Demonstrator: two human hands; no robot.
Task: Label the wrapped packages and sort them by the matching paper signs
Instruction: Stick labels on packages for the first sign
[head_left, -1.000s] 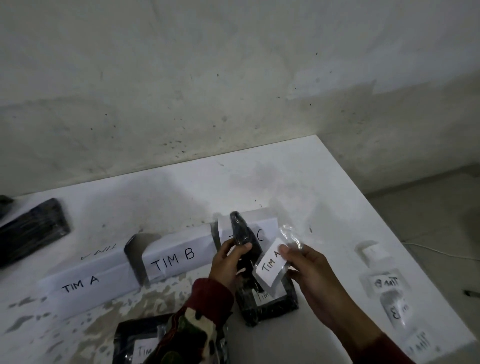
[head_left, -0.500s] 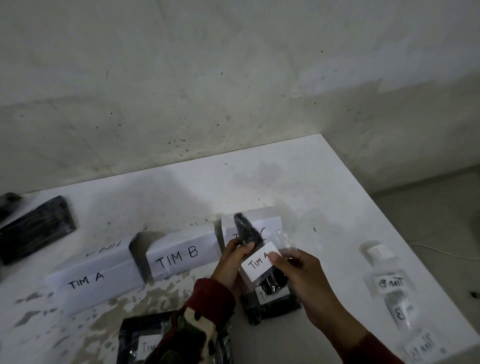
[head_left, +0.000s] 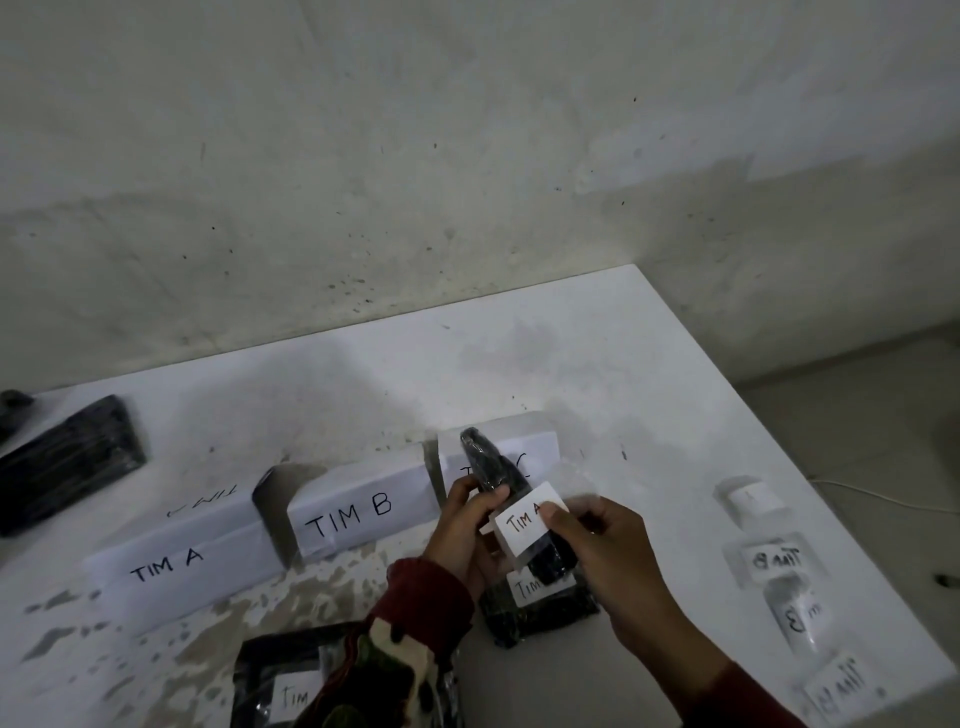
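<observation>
My left hand (head_left: 467, 525) grips a slim black wrapped package (head_left: 491, 467), held tilted above the table. My right hand (head_left: 597, 545) pinches a white "TIM A" label (head_left: 522, 525) on clear tape against that package. Folded paper signs stand in a row: "TIM A" (head_left: 171, 564), "TIM B" (head_left: 353, 512), and a third sign (head_left: 530, 452) partly hidden behind the package. A labelled black package (head_left: 535, 608) lies under my hands. Another labelled black package (head_left: 280, 686) lies at the bottom edge, partly covered by my left sleeve.
Several taped labels (head_left: 774, 561) lie face down along the table's right side, near its edge. A black wrapped package (head_left: 67, 462) rests at the far left. The white table (head_left: 597, 364) meets a stained wall behind; floor lies to the right.
My right hand has brought the "TIM A" label leftward and down onto the held package. The two hands are now close together.
</observation>
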